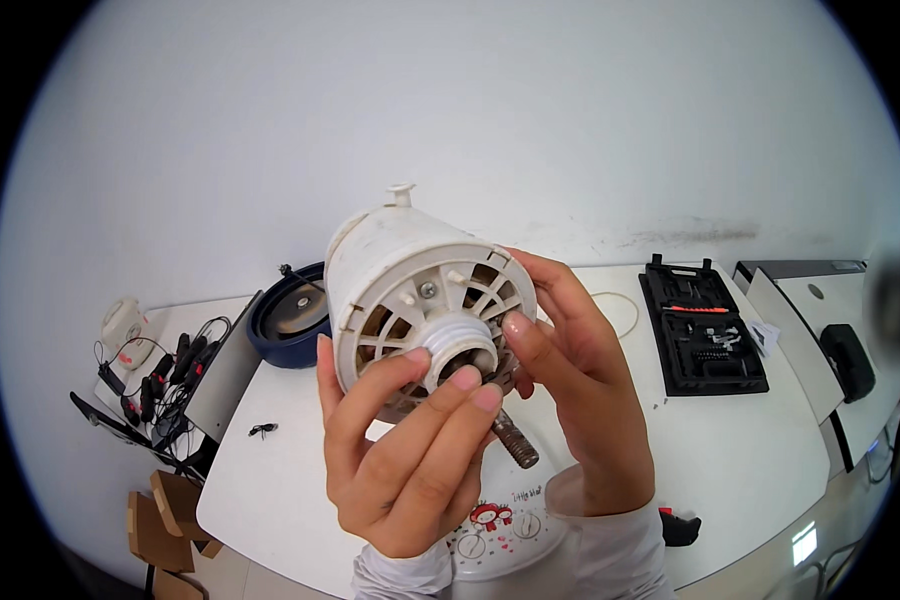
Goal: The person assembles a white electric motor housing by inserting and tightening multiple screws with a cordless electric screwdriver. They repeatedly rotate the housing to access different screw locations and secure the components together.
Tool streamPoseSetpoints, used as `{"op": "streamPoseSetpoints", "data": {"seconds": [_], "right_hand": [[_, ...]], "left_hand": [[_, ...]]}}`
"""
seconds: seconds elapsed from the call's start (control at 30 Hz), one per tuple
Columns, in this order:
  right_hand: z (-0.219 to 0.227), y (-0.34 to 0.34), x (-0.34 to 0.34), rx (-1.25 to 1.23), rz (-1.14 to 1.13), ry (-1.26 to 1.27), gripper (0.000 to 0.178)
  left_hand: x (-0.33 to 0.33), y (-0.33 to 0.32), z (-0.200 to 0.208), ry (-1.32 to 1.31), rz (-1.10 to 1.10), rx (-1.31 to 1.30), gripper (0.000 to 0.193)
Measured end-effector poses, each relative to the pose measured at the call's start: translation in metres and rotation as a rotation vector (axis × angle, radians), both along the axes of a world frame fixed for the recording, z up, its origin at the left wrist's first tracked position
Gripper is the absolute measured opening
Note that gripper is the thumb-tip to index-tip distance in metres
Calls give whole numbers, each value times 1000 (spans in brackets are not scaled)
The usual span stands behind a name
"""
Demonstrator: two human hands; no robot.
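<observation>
Held up in front of me is a white plastic fan motor housing (400,245), its slotted front end tilted toward me. A ribbed round collar (457,335) stands out from that end, and a dark threaded metal shaft (515,440) points down to the right from the opening. My left hand (400,465) is closed on the housing's lower left, its fingertips against the collar. Around the right side grips my right hand (585,375), thumb beside the vents and fingers behind. A small knob (401,194) sticks up from the housing's top. My fingers hide part of the collar opening.
On the white table (300,480) stand a dark blue round base (288,350) and a black tool case (712,365), lying unfolded. A white panel with berry drawings and dials (495,560) is under my hands. Cables and black tools (170,375) lie left; cardboard boxes (160,530) are below.
</observation>
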State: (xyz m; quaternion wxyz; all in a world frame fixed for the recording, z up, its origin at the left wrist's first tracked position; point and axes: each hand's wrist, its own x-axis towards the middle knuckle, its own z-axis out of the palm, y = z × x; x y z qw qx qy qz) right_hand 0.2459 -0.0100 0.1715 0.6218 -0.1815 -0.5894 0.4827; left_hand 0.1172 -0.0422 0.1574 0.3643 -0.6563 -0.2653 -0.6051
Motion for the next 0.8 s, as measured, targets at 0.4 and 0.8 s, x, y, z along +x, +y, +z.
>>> {"op": "streamPoseSetpoints", "data": {"seconds": [0.4,0.8], "right_hand": [[-10,1,-9,134,-206,-47,37],[-5,3,-6,94,-199,16,33]], "left_hand": [[-1,1,-2,-8,-24,-6,39],[2,1,-6,-67,-1,-53,29]]}}
